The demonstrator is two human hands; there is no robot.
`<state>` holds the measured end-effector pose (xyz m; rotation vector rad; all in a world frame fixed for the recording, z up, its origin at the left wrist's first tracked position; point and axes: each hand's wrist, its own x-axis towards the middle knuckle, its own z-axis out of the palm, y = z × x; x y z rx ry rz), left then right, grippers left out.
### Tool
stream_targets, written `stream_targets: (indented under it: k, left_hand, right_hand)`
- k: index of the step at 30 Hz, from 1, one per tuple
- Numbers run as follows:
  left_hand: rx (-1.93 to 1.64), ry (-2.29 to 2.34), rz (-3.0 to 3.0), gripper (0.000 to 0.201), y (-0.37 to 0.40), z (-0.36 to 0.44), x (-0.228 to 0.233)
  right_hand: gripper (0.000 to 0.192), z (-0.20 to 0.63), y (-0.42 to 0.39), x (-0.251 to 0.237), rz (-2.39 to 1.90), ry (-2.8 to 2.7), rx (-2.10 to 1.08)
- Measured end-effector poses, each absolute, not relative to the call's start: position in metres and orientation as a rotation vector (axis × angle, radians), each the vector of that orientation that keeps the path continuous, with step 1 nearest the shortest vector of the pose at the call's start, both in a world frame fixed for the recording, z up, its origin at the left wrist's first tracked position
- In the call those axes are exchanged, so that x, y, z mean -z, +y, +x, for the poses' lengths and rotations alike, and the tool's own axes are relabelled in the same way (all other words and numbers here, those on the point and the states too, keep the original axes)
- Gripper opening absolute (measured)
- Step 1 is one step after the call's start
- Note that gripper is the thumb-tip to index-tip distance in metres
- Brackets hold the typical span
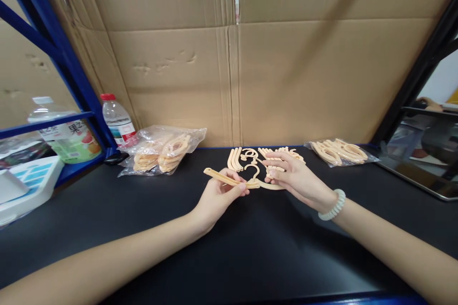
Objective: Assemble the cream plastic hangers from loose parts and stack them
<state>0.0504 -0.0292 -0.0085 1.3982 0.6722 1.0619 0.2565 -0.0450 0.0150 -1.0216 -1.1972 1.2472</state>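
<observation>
Pinched in the thumb and fingers of your left hand point(222, 193), the hanger point(255, 183) sits above the black table point(229, 248); your right hand point(302, 182) curls at its other arm, hold unclear. It looks light, stiff and smooth, probably best held near the middle. Beyond lie loose pieces point(235, 159), then cardboard point(286, 86).

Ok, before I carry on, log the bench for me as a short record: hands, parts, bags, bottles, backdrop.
left hand: pinching a beige strip
right hand: by the hook piece; whether it grips anything is unclear
strip and hook piece: meet in view; joined or not, cannot tell
loose parts: beige, on the black worktop, beyond the hands
bags: left bag and right bag, clear, beige parts inside
bottles: red-capped bottle, white-capped bottle, both left
backdrop: cardboard
</observation>
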Motion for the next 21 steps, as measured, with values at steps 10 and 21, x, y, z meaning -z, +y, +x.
stream_targets:
  k: [10, 21]
  left_hand:
    - [-1.048, 0.701, 1.443, 0.021, -0.029, 0.050, 0.008]
    - [-1.013, 0.697, 1.479, 0.020, -0.030, 0.049, 0.008]
  right_hand:
    - [0.071, 0.254, -0.043, -0.005, -1.049, -1.290, -1.303]
    - [0.018, 0.255, -0.041, -0.006, -0.933, -1.350, -1.371]
